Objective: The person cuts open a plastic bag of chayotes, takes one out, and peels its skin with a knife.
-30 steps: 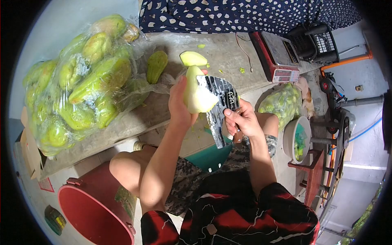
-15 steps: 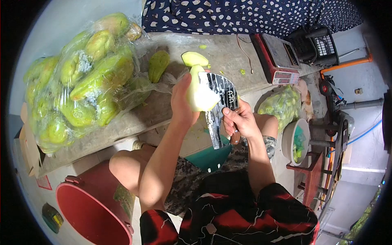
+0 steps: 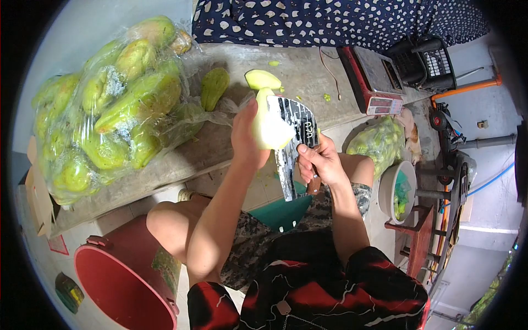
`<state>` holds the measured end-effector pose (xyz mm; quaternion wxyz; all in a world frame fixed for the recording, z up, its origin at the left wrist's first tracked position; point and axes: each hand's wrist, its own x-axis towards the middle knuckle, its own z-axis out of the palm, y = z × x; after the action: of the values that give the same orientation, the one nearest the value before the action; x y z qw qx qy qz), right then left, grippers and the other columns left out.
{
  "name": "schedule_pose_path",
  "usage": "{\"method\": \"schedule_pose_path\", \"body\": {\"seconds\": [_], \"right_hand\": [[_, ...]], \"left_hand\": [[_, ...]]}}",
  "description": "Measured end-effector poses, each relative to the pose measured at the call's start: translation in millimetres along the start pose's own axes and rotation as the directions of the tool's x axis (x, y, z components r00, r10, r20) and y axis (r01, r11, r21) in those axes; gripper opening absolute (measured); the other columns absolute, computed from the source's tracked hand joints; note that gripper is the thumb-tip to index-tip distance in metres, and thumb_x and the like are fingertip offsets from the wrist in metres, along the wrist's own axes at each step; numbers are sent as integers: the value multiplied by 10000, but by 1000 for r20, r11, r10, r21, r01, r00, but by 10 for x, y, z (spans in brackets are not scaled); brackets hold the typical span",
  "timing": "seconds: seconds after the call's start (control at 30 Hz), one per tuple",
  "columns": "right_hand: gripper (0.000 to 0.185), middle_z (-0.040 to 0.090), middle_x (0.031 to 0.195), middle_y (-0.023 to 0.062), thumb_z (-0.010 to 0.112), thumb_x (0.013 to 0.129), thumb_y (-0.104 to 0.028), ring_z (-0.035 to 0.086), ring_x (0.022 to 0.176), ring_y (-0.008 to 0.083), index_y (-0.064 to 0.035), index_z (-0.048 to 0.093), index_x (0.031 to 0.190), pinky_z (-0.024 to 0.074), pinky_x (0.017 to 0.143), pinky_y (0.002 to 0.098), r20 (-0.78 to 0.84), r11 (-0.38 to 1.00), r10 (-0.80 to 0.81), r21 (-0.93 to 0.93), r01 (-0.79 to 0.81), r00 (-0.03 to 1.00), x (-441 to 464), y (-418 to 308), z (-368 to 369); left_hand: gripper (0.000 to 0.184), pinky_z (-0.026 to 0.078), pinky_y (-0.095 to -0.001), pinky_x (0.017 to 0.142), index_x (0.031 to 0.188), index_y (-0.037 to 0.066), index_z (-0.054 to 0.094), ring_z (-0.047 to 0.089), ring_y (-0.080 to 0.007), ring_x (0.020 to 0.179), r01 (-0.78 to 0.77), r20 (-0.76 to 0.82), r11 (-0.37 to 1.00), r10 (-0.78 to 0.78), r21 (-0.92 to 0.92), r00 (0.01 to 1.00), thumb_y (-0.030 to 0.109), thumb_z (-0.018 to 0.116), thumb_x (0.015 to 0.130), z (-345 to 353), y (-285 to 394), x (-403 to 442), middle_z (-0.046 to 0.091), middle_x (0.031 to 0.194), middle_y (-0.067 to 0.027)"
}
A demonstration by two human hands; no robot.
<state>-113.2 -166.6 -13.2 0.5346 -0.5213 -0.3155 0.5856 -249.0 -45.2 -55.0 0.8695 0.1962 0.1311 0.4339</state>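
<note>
A pale, peeled green fruit (image 3: 266,126) is upright in my left hand (image 3: 246,135), whose fingers wrap round its left side. My right hand (image 3: 320,159) is closed on a broad cleaver (image 3: 297,132) with a black and silver patterned blade and a wooden handle. The blade lies against the right side of the fruit. Just behind the held fruit, a cut pale green piece (image 3: 262,80) rests on the concrete ledge (image 3: 242,59). An unpeeled green fruit (image 3: 214,88) lies to its left.
A clear bag of green fruits (image 3: 121,104) fills the ledge's left. A red scale (image 3: 368,80) and black basket (image 3: 426,63) stand at the back right. Below are a red bin (image 3: 118,280), a teal basket (image 3: 278,214), a white bucket (image 3: 389,190) and another filled bag (image 3: 379,143).
Over the last second, the fruit and my left hand have shifted slightly right. The cleaver's lower end and my right hand have moved slightly left.
</note>
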Motion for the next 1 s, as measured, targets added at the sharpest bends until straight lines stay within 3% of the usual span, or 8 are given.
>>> {"method": "schedule_pose_path", "body": {"seconds": [0.37,0.57,0.67,0.77,0.8,0.83,0.9,1.0], "right_hand": [[123,448,583,13,595,983,-133,453,400,114,-56,509,1024,408,369,284,18,1000,-15,19,15,1000,-21,0,-25],[88,433,588,35,574,978,-109,448,393,152,-67,507,1014,412,350,312,-127,953,-49,292,85,991,-67,-29,-103],[108,446,610,47,559,989,-110,470,436,153,-61,464,997,436,377,306,-312,934,-325,40,354,893,-76,-144,-76],[104,465,626,48,548,996,-95,485,455,149,-54,453,1002,446,402,290,-421,820,-570,-234,523,706,-52,-206,-157],[99,489,610,33,556,992,-88,498,457,134,-59,462,982,433,404,283,-441,808,-587,-271,523,679,-5,-159,-272],[108,511,580,14,580,984,-116,500,458,102,-52,494,972,412,409,275,-448,744,-644,-558,369,620,61,-144,-340],[134,525,559,-3,613,966,-147,485,455,79,-37,537,957,392,417,272,-445,601,-573,-799,-15,688,220,-42,-602],[137,523,568,-12,618,955,-146,468,446,74,-25,554,959,383,409,281,-491,742,-533,-663,101,689,350,136,-691]], "left_hand": [[405,513,-359,886,1185,47,584,645,-215,966,41,-94,999,-38,27,995,388,481,993,16,11,19,654,1068,-94],[464,513,-406,900,1222,20,545,643,-278,995,-42,-137,999,46,27,990,409,384,1027,35,82,38,642,1078,-155],[531,492,-548,888,1260,21,505,633,-398,976,-7,-34,991,2,-133,999,465,355,1010,47,146,32,629,1060,-215],[555,498,-547,871,1286,27,496,630,-373,990,-4,-23,991,1,-135,1000,482,351,1003,90,197,0,630,1062,-210],[555,498,-547,871,1286,27,496,630,-373,990,-4,-21,991,1,-136,1000,482,351,1003,76,193,3,630,1062,-210],[566,498,-551,862,1303,34,490,624,-366,1005,6,24,986,-2,-167,1000,491,346,1001,53,179,3,629,1072,-206],[578,497,-554,853,1320,41,485,617,-359,1021,24,80,980,-8,-199,997,500,341,999,67,150,-11,628,1083,-201],[574,494,-554,845,1340,56,481,605,-348,1047,66,113,964,-38,-257,993,494,337,998,69,191,-19,625,1109,-187]]}}
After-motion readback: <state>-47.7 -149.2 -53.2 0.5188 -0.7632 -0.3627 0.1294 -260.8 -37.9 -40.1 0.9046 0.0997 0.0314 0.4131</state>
